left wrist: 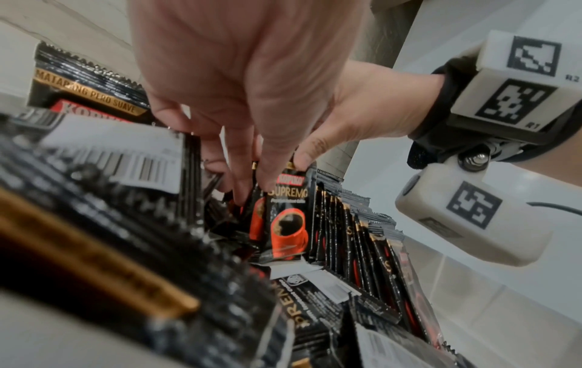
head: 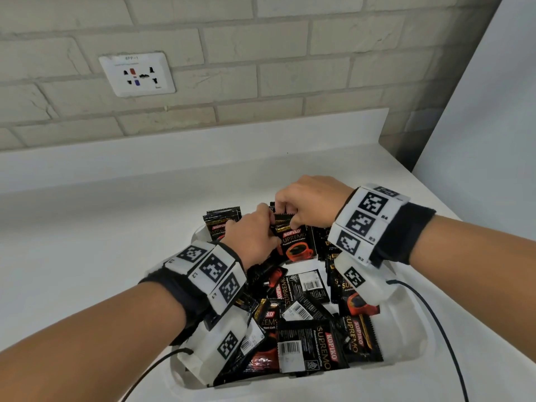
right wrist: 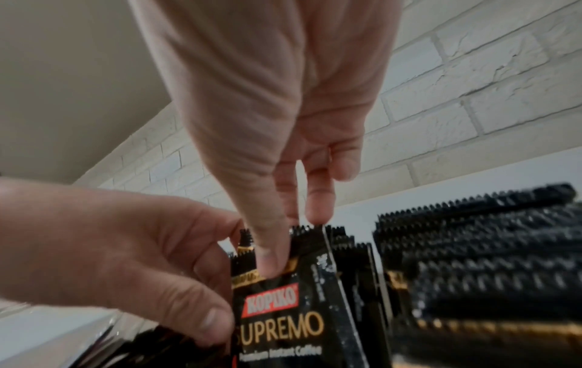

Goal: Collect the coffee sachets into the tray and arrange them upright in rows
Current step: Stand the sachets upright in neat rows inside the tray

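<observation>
White counter against a pale brick wall, wall socket upper left, white panel on the right. White tray sits on the counter, full of black Kopiko Supremo sachets. Far left of tray: small upright stack. Middle and near end: loose sachets lying flat, overlapping, some barcode side up. Right side: upright row packed edge-on. Left hand and right hand both pinch the upright front-facing sachet at its top edge, at the tray's far end; thumb and fingers closed tight on it.
</observation>
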